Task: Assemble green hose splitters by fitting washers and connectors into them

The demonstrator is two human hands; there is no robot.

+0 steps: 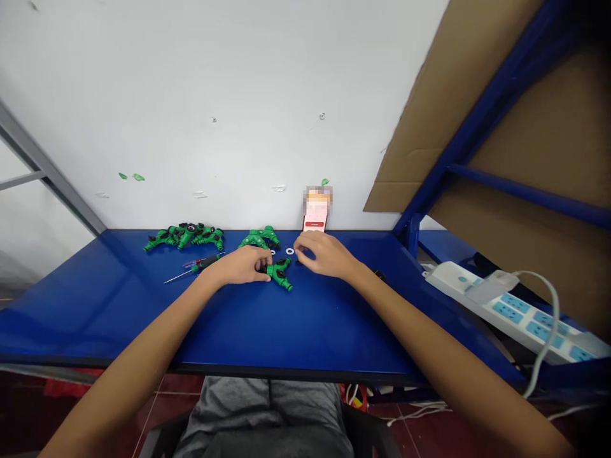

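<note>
My left hand [245, 264] is closed round the black end of a green Y-shaped hose splitter [279, 273], whose two green branches point right over the blue table. My right hand [324, 253] is just right of it, fingers curled together and low over the tabletop. A small dark bit shows under those fingertips, but what they grip is hidden. Beside them lies a white ring washer [289, 251]; another white ring [272, 252] is partly visible near my left fingers. More green splitters [258, 238] rest just behind my left hand.
Several green splitters [184, 236] are piled at the back left. Screwdrivers [198, 266] lie left of my left hand. A phone [315, 219] leans on the wall. On the right is a white power strip [510, 312] with a cable, near a blue metal frame [470, 121].
</note>
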